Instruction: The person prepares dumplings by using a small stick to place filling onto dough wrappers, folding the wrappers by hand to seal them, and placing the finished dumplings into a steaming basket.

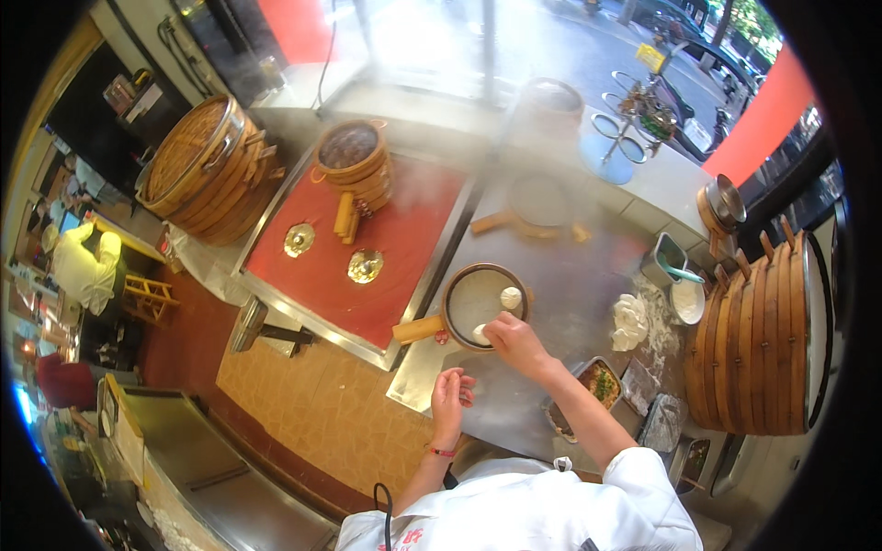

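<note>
A round steamer tray [474, 286] with a wooden handle lies on the metal counter in front of me. One small white bun [511, 297] sits in its right part. My right hand [514, 342] reaches over the near rim, its fingertips closed on a second white bun [480, 333] at the tray's floor. Nearer to me and to the left, my left hand [450, 398] hangs in the air with loosely curled fingers, apart from the tray and holding nothing.
A metal pan of minced filling [602, 386] stands right of my forearm. Beyond are white dough [629, 323], a flour bowl [686, 300] and tall stacked steamers [749, 335]. Left, small steamers [354, 165] steam on a red cooktop [322, 285]; a large bamboo stack [207, 170] stands beyond.
</note>
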Demonstrator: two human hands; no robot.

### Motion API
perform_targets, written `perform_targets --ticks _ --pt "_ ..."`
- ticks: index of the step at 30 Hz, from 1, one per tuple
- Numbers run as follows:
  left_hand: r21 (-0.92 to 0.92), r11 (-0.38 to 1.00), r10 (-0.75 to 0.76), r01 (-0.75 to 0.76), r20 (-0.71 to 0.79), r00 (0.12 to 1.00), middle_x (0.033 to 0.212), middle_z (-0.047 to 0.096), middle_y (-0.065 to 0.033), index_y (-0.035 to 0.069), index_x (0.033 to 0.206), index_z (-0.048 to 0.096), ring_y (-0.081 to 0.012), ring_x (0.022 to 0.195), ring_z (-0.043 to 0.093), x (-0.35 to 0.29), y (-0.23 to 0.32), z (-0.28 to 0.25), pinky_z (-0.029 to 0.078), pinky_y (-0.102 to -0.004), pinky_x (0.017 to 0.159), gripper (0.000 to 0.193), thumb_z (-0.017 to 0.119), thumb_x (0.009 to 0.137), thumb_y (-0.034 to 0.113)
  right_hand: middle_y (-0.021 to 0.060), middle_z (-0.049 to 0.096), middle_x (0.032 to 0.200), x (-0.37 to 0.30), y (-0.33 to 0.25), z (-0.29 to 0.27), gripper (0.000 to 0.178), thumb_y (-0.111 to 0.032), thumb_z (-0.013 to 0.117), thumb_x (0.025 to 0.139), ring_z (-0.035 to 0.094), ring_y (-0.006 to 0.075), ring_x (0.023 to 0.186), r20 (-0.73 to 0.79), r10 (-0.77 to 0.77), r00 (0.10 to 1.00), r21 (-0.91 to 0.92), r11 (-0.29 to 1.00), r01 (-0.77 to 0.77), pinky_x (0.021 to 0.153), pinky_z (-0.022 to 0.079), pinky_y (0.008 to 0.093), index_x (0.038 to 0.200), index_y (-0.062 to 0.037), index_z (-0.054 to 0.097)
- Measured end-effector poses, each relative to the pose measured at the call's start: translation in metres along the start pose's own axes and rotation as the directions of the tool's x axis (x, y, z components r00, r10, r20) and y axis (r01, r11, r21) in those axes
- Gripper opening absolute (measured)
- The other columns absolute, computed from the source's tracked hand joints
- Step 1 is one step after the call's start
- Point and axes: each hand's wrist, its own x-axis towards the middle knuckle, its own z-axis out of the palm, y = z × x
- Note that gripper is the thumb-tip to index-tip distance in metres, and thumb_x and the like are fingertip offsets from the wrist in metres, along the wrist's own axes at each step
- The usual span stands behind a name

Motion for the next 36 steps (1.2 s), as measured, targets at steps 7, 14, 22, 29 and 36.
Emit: perform_targets --ticks 7,14,22,29,36 --pt "0.095 0.995 -0.003 -0.002 0.054 0.999 0.093 0.069 -0.0079 0.006 0.116 0.056 -0.0098 0.067 0.061 -0.002 -0.007 0.02 0.051 -0.0247 0.057 0.028 0.046 0.108 0.03 0.0098 0.06 0.098 -0.043 -0.02 -0.058 0.024 -0.003 0.067 0.09 0.065 0.0269 0.077 -0.216 0.036 0.976 0.107 0.994 -0.013 0.065 0.053 0.0366 0.112 -0.0096 0.07" --pt "0.097 0.995 0.0 -0.01 0.097 0.995 0.094 0.068 -0.0081 0.006 0.114 0.057 -0.0101 0.068 0.061 -0.012 -0.022 0.054 0.052 -0.0248 0.057 0.027 0.048 0.108 0.03 0.0072 0.065 0.089 -0.197 0.084 -0.148 0.014 -0.004 0.067 0.088 0.065 0.0142 0.077 -0.471 0.507 0.722 0.331 0.86 -0.387 0.066 0.052 0.0296 0.101 -0.0026 0.073" --pt "0.185 0.983 -0.036 -0.003 0.206 0.978 0.095 0.069 -0.0081 0.006 0.112 0.059 -0.0102 0.07 0.062 -0.024 -0.039 0.123 0.052 -0.0241 0.059 0.024 0.049 0.107 0.027 0.0135 0.068 0.109 -0.267 0.217 -0.213 0.029 -0.007 0.064 0.088 0.07 0.0225 0.094 -0.454 0.586 0.671 0.189 0.799 -0.57 0.079 0.056 0.0336 0.116 0.0 0.067" --pt "0.188 0.981 -0.096 0.05 0.242 0.966 0.095 0.071 -0.0072 0.006 0.111 0.061 -0.0085 0.071 0.063 -0.047 -0.06 0.159 0.052 -0.0228 0.061 0.02 0.051 0.107 0.023 0.0189 0.062 0.124 -0.185 0.26 -0.223 0.041 0.003 0.059 0.083 0.056 0.037 0.12 -0.376 0.26 0.89 -0.134 0.935 -0.329 0.101 0.049 0.0438 0.123 -0.003 0.062" --pt "0.175 0.982 -0.101 0.07 0.17 0.98 0.095 0.071 -0.0067 0.006 0.111 0.062 -0.0076 0.072 0.062 -0.055 -0.071 0.16 0.052 -0.0222 0.062 0.02 0.052 0.106 0.022 0.0103 0.064 0.128 -0.183 0.203 -0.199 0.042 0.001 0.064 0.08 0.054 0.028 0.127 0.026 0.08 0.996 -0.358 0.931 -0.065 0.105 0.045 0.0463 0.122 -0.0081 0.063"
